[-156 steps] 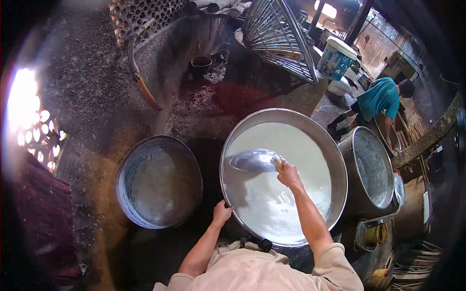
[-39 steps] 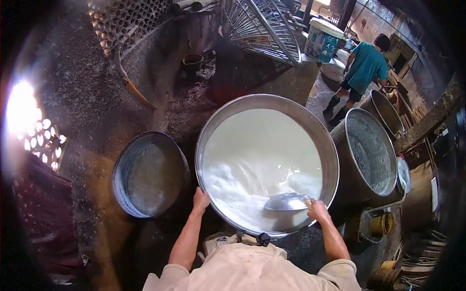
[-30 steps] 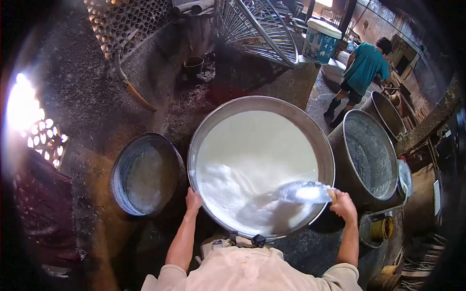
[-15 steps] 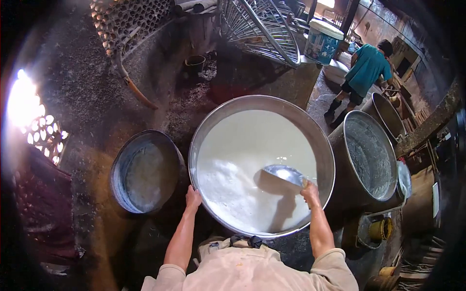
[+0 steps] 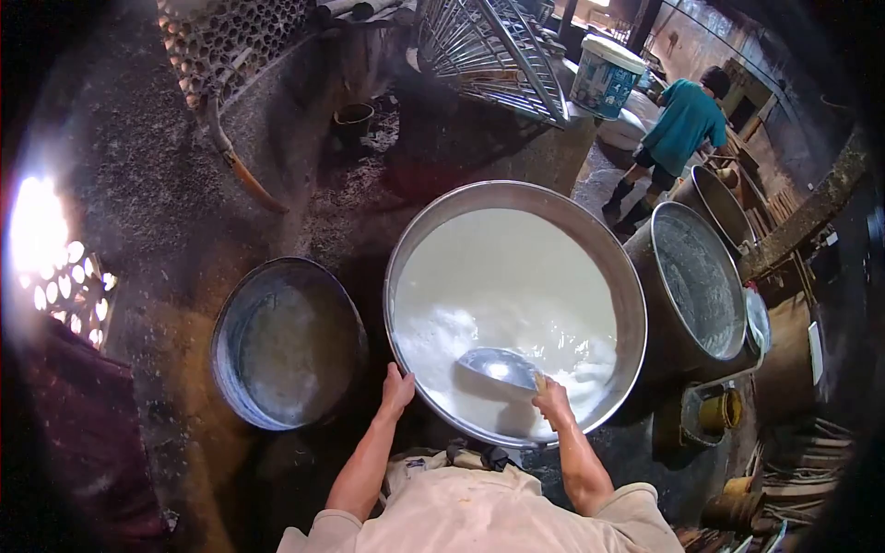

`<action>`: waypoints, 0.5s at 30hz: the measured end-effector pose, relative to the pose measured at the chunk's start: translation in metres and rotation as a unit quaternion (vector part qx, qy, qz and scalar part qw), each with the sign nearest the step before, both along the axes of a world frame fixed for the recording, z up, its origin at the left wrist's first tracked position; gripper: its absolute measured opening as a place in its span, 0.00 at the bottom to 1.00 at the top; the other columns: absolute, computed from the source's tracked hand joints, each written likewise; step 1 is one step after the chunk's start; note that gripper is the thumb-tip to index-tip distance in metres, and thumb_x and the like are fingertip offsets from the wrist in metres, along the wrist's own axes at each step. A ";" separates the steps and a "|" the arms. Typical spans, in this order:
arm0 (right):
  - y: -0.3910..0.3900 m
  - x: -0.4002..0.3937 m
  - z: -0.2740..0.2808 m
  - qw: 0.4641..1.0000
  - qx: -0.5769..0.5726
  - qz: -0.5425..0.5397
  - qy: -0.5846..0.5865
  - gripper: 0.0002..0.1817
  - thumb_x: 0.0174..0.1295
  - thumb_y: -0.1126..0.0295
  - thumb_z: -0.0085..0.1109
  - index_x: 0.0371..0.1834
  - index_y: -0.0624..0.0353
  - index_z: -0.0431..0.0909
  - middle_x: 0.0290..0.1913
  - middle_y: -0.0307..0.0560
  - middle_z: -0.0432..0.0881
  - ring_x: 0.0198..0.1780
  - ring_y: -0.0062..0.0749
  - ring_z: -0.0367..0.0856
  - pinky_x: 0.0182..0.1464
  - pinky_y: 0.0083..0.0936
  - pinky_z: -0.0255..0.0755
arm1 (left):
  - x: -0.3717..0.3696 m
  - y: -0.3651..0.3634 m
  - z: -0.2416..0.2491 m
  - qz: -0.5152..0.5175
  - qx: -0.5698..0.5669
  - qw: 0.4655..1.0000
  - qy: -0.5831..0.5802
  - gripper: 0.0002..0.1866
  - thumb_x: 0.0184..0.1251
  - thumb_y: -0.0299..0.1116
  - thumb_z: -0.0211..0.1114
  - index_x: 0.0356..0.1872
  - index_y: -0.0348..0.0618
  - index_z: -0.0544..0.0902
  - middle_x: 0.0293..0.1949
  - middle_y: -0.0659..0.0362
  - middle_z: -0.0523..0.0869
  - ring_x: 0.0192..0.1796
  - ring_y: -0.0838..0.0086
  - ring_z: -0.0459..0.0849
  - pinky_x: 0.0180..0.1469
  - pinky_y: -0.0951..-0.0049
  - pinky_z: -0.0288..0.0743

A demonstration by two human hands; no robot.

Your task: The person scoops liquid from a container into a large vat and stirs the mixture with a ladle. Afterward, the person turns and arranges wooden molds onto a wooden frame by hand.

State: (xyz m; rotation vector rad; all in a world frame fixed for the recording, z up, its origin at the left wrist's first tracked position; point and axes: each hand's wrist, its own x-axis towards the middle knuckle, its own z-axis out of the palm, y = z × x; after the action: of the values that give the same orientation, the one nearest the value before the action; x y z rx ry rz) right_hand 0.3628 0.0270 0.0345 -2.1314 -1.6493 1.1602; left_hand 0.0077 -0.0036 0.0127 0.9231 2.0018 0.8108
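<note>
A wide round metal vat full of milky white liquid stands in front of me. Foam lies on the near side of the liquid. My left hand is closed at the vat's left front rim. In my right hand is the short handle of a large metal scoop, held over the near part of the vat. The scoop's bowl points left, low at the foamy surface; whether its underside dips in is hard to tell.
At left stands a dark metal tub with cloudy residue. Two tall metal drums are at right, with a yellow container below them. A white-lidded bucket stands behind. A person in a teal shirt bends over at upper right.
The scoop and my right hand have moved left and nearer to me across the liquid. Fresh ripples and foam show at the right. My view has shifted slightly.
</note>
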 end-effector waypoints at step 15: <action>-0.036 -0.040 0.127 0.993 -0.057 0.007 0.101 0.36 0.42 0.76 0.65 0.62 0.61 0.72 0.24 0.43 0.78 0.20 0.25 0.76 0.20 0.26 0.72 | -0.060 -0.044 -0.027 0.073 0.092 0.967 -0.227 0.25 0.65 0.41 0.65 0.59 0.38 0.73 0.45 0.57 0.83 0.42 0.74 0.81 0.44 0.74 0.76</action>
State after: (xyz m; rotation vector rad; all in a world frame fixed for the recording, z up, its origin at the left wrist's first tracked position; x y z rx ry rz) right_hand 0.3225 -0.0095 0.1619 -1.9926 -1.5458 1.4527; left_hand -0.0522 -0.0477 -0.0145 0.6208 1.6238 1.1886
